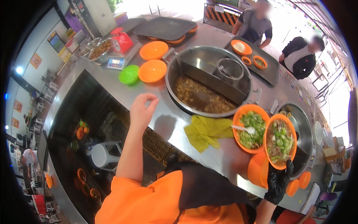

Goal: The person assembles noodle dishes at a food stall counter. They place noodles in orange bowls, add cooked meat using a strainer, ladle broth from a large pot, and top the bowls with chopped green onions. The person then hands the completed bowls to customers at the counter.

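Note:
My right hand [279, 180], in a black glove, grips the near rim of an orange bowl [265, 143] that holds broth, meat and chopped scallions. The bowl tilts toward me beside another orange bowl [236, 115] full of chopped greens, with a white spoon [244, 129] lying in it. Bare and raised over the steel counter, my left hand [142, 109] has its fingers curled together, with nothing visible in them. Nearest to it are two orange bowls [153, 71] and a large divided pot [172, 98] with brown stew in its near half.
A yellow-green cloth [204, 132] lies before the pot. A round steel pot [306, 130] stands at the right, near stacked orange bowls [257, 170]. At the back are a green bowl [129, 74], a red scale [121, 42] and trays [166, 28]. Two people [257, 24] stand across the counter.

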The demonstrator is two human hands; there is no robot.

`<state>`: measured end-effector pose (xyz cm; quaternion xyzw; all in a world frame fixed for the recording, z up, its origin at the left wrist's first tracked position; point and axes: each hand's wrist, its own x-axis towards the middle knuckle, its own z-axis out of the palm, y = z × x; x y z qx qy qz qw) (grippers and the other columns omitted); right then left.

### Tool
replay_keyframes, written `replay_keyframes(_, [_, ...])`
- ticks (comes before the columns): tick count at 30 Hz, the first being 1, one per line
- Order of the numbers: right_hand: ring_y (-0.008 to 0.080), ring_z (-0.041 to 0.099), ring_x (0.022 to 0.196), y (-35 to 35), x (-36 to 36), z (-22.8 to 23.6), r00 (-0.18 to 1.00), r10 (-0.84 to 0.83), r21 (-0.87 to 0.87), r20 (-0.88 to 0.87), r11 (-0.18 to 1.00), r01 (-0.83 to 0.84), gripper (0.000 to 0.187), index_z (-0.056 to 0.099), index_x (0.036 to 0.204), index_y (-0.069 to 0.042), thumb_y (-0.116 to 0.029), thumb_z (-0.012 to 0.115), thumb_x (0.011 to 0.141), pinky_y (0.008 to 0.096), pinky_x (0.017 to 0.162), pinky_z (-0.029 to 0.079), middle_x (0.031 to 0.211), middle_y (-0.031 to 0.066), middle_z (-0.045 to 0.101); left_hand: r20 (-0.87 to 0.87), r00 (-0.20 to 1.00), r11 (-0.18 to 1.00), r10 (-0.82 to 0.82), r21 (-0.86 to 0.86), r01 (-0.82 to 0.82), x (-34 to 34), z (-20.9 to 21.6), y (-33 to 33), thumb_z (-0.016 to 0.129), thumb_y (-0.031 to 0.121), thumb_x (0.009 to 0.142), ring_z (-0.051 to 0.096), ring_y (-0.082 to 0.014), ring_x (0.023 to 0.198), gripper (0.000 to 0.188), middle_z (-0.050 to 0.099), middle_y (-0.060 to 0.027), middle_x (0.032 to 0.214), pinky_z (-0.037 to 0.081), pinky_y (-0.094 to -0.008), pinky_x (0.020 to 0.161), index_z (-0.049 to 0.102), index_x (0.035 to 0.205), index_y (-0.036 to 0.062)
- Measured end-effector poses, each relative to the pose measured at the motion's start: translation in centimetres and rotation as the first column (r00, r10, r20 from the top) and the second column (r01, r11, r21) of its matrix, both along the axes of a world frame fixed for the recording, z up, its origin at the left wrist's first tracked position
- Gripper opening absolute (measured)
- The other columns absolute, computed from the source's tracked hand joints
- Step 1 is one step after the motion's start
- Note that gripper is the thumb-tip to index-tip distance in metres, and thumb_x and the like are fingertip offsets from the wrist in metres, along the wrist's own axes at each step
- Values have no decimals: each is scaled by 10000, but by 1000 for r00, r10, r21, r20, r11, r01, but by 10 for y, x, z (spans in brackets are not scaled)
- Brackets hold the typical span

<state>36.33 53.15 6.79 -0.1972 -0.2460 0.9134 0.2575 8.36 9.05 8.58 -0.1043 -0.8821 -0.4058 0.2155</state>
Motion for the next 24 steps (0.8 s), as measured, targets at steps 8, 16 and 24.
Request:
replay_keyframes(8, [283,562,1236,-91,-76,11,998,-57,-65,-27,996,55,469,502,1343,15,-142,668,933,446,1039,503,1368,175,559,83,982,986,168,9,-169,-62,-8,-164,743,95,833,646,-139,836,152,687,-54,867,509,-279,787,682,930,-4])
replay_keyframes(16, [280,572,1224,-128,-131,22,999,25,112,33,993,-28,428,510,1323,26,-127,642,945,429,1031,509,1371,174,560,128,955,952,267,120,-282,-69,2,-213,715,154,871,662,-188,884,168,706,-91,934,505,-311,834,695,952,8])
replay_keyframes(24, [298,519,1282,-166,-171,13,984,-36,283,177,959,-16,568,417,1406,26,-111,681,921,428,1048,500,1419,181,493,48,951,924,305,228,-308,-88,20,-253,667,191,939,642,-141,911,202,694,-62,947,492,-285,857,697,1011,5])
